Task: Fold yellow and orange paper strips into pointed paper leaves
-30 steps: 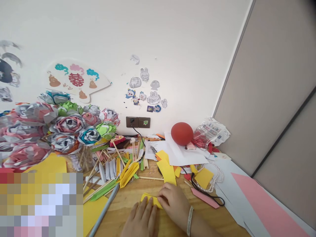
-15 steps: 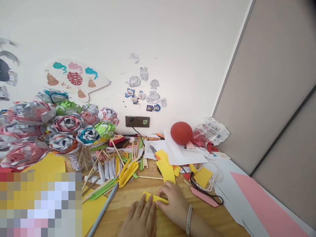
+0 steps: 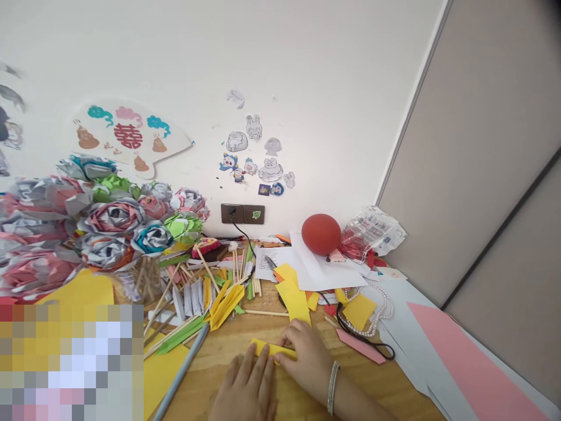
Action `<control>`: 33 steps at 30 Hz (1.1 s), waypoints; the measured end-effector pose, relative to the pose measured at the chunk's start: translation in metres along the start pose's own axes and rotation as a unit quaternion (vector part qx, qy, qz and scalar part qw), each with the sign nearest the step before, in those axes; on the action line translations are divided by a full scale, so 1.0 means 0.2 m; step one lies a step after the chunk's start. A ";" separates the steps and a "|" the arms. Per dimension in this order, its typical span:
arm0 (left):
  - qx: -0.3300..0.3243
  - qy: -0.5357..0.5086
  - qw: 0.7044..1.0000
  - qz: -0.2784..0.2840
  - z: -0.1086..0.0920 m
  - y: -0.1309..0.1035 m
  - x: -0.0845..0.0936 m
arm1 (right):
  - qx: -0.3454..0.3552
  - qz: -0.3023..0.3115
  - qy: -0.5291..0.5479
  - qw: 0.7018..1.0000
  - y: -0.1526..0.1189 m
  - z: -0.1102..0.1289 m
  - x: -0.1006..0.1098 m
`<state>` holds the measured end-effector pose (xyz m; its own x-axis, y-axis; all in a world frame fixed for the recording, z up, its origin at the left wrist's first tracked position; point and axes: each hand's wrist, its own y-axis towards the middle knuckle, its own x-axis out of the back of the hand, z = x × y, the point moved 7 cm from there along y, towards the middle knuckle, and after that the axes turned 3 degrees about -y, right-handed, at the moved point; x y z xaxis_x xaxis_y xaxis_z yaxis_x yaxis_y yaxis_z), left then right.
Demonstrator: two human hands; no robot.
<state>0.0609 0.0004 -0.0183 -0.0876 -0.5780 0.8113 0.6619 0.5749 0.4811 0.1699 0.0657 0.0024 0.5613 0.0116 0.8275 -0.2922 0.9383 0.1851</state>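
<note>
A narrow folded strip of yellow paper (image 3: 277, 349) lies on the wooden table in front of me. My left hand (image 3: 246, 383) rests flat, its outstretched fingertips pressing on the strip's left part. At the strip's right part, my right hand (image 3: 307, 354) is closed, with bent fingers and the thumb on the paper; a sparkly bracelet circles that wrist. Just beyond my right hand is a flat yellow paper piece (image 3: 294, 301). Pleated yellow paper (image 3: 227, 307) sits farther left, near the tip of a grey-blue rod (image 3: 182, 374).
Paper flowers (image 3: 114, 219) crowd the left side. Thin wooden sticks (image 3: 239, 266) and paper strips are scattered behind my hands. A red balloon (image 3: 321, 234) stands at the back, near a pearl string (image 3: 385, 304). Pink paper (image 3: 468, 356) lies over white sheets at right.
The whole view has shifted slightly, with most things a little farther left and up. Both hands stay on the yellow strip in nearly the same pose.
</note>
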 end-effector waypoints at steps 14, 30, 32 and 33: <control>-0.003 0.004 1.000 0.017 -0.01 0.02 0.00 | 0.019 0.018 -0.042 0.999 0.00 0.01 -0.02; 0.003 0.004 1.000 0.020 -0.01 0.01 0.01 | 0.322 0.042 -0.270 0.906 -0.12 0.20 0.04; 0.004 -0.002 1.000 0.022 -0.01 0.01 0.01 | 0.322 0.048 -0.286 0.901 -0.13 0.20 0.02; 0.006 -0.010 1.000 0.027 -0.01 0.00 0.00 | 0.325 0.049 -0.292 0.898 -0.13 0.20 0.01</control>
<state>0.0623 -0.0004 -0.0183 -0.0668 -0.5353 0.8420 0.6573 0.6113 0.4408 0.1478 0.0265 0.0216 0.0623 -0.2785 0.9584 -0.8142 0.5412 0.2102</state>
